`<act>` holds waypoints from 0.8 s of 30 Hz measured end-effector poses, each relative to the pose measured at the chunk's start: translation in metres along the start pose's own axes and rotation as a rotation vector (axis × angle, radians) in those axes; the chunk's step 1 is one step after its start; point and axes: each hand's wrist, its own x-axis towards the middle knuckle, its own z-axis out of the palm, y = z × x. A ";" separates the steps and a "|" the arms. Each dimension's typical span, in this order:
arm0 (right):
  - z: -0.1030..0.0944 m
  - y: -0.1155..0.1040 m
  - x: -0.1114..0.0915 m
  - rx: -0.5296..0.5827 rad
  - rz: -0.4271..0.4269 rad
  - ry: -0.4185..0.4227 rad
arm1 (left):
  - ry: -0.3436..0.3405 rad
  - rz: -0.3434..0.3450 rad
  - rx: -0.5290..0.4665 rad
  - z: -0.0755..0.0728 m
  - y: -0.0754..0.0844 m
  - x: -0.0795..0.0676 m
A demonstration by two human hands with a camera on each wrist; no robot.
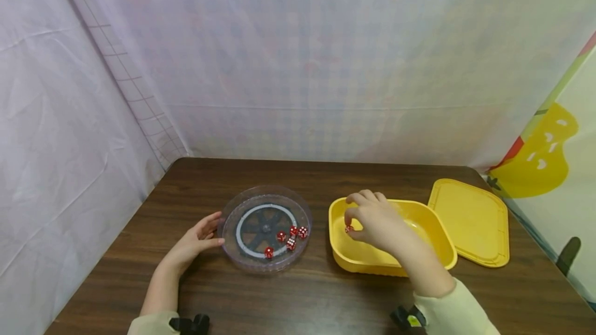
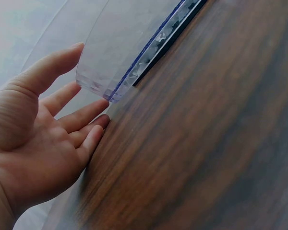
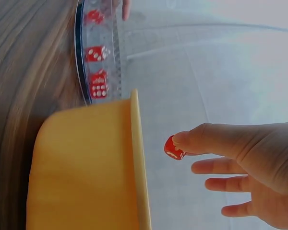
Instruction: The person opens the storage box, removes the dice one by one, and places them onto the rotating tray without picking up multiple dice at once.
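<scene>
Between thumb and forefinger, my right hand (image 1: 374,221) pinches a red die (image 3: 174,148) with white pips, held over the yellow tub (image 1: 372,265). To the left stands a clear round plastic dish (image 1: 228,252) with a dark wheel-like pattern and a white ring on its bottom. Several red dice (image 1: 291,243) lie in its right and front part. My left hand (image 1: 193,242) rests at the dish's left side, its fingers extended and the fingertips right at the wall. In the left wrist view the thumb also meets the clear wall.
A flat yellow lid (image 1: 472,221) lies at the right, beside the tub's far corner. The brown wooden table (image 1: 279,304) ends at a white cloth (image 1: 302,66) behind. A patterned hanging with a yellow shape (image 1: 535,154) borders the right side.
</scene>
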 end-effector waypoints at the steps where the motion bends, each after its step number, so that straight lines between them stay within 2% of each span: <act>1: 0.000 -0.002 0.001 0.003 -0.004 0.004 | -0.001 0.000 0.000 0.000 0.000 0.000; 12: 0.008 -0.020 0.015 0.065 -0.018 -0.003 | -0.003 0.007 -0.001 0.000 0.001 0.000; 24: 0.017 -0.040 0.026 0.109 -0.086 0.074 | -0.002 0.011 -0.005 0.000 0.000 -0.001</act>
